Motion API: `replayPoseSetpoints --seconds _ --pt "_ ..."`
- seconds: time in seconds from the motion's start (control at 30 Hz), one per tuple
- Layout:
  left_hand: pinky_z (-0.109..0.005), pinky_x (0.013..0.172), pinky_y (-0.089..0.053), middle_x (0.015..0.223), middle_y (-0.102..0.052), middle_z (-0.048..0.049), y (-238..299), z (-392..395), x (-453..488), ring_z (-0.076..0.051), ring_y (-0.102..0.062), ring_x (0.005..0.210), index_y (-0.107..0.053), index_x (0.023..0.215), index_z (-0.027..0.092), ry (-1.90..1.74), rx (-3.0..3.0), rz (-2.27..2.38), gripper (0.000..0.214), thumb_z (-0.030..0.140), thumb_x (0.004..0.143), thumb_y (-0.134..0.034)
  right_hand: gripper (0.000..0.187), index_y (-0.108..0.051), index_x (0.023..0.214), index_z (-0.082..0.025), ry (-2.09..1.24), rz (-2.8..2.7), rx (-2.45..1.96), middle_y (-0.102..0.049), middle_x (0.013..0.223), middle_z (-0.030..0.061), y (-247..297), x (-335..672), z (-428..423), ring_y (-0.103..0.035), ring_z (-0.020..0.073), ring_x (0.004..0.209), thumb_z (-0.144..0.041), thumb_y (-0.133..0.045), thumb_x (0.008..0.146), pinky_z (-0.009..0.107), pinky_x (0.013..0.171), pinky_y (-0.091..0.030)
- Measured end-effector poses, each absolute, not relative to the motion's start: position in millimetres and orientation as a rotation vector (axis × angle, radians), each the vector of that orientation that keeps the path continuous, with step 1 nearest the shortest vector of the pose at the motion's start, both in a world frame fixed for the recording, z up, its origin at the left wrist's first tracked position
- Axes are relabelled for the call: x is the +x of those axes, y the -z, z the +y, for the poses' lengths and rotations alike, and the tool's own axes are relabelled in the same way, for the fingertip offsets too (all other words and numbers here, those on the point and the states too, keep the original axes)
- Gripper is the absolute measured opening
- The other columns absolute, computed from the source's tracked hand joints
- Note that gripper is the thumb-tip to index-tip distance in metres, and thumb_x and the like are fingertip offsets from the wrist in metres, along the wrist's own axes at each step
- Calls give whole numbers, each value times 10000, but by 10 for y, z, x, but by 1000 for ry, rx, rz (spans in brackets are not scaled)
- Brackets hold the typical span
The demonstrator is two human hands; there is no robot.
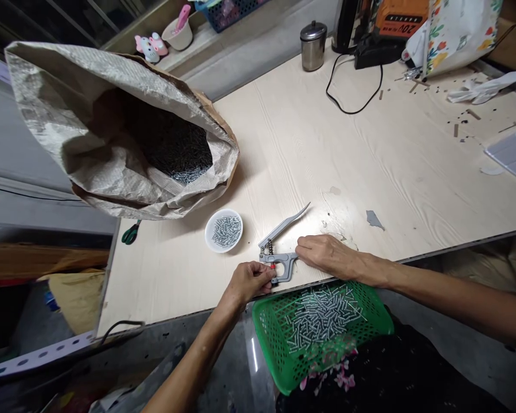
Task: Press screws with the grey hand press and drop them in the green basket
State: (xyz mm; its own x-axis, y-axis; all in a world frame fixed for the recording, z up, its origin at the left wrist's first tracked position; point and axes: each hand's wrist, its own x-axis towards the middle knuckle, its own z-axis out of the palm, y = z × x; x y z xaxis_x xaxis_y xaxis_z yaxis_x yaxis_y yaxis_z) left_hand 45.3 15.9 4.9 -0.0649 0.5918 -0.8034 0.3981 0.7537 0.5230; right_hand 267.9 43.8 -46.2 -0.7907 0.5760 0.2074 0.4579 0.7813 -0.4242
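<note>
Grey snap pliers (288, 265) with a spring and a red tip lie near the table's front edge, their upper handle raised. My right hand (327, 254) is closed around the lower handle. At the jaw, beside the red tip, the fingers of my left hand (248, 281) are pinched together; whatever they hold is too small to make out. Just beyond the left hand stands a white bowl (208, 236) of small shiny metal pieces. Below the table edge, at my lap, a green basket (264, 335) holds many thin silvery spring-like rods (324, 315).
A large open sack (81, 115) of dark small pieces stands at the left, near green-handled scissors (131, 233). Towards the back of the table (284, 149) are a metal canister (313, 46), a black cable (335, 102) and a flowered bag (462, 37).
</note>
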Motion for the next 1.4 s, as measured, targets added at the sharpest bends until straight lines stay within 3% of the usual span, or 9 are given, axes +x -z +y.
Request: replayPoseSetpoints --seconds 0.27,0.4,0.5,0.6,0.87,1.13,1.2,1.3,1.4 --pt "-217 522 -463 484 -586 24 -47 112 475 -91 -537 464 -633 670 108 -256 762 1710 329 354 561 -823 236 -546 798 -161 -531 -2684 -793 -556 803 33 461 2694 470 -441 137 683 -163 -381 967 288 586 -318" --pt "-226 539 -478 490 -591 22 -46 109 476 -97 -547 480 -651 682 106 -252 759 1723 336 360 551 -827 233 -589 957 -171 -509 -2686 -814 -600 971 73 380 2751 538 -517 193 869 -368 -466 948 327 717 -402" --pt "-225 539 -478 487 -589 23 -50 113 479 -95 -543 474 -656 672 106 -236 753 1722 347 380 547 -828 589 -473 1258 -174 -411 -2649 -905 -459 1338 167 325 2819 636 -411 317 1203 -566 -574 831 472 919 -378" --pt "-229 537 -481 483 -586 26 -52 113 488 -93 -540 464 -658 662 108 -226 750 1727 350 391 543 -827 852 -359 1359 -153 -362 -2710 -992 -341 1443 206 306 2869 745 -243 386 1338 -625 -665 719 573 1026 -259" --pt "-218 514 -470 483 -584 24 -27 59 505 -80 -523 443 -660 639 107 -265 799 1722 319 382 570 -806 680 -431 1251 -182 -415 -2816 -909 -550 1190 134 136 2841 827 -459 309 1080 -495 -718 720 437 858 -369" --pt "-264 547 -456 502 -574 5 -48 -26 502 -130 -545 487 -620 597 131 -127 1065 1817 310 405 711 -708 586 -441 1246 -158 -487 -2797 -876 -567 1096 124 141 2827 780 -452 271 982 -363 -714 770 387 805 -356" --pt "-298 603 -467 618 -614 -33 -72 -68 554 -171 -583 599 -619 636 138 -123 1413 1909 297 396 780 -651 587 -446 1246 -149 -497 -2793 -888 -567 1093 125 148 2822 759 -451 268 979 -340 -723 765 392 814 -363" --pt "-373 794 -479 1008 -638 -106 -58 -40 710 -240 -577 934 -626 972 142 -275 2016 1838 226 321 833 -617 612 -433 1263 -134 -507 -2771 -892 -563 1102 132 161 2807 724 -453 265 981 -309 -732 757 397 824 -380" --pt "-436 929 -439 1268 -529 -141 28 139 870 -274 -465 1140 -470 1252 151 -286 2368 1527 482 303 827 -639 669 -399 1293 -121 -528 -2719 -901 -550 1120 143 188 2812 703 -454 263 994 -330 -733 753 405 831 -403"
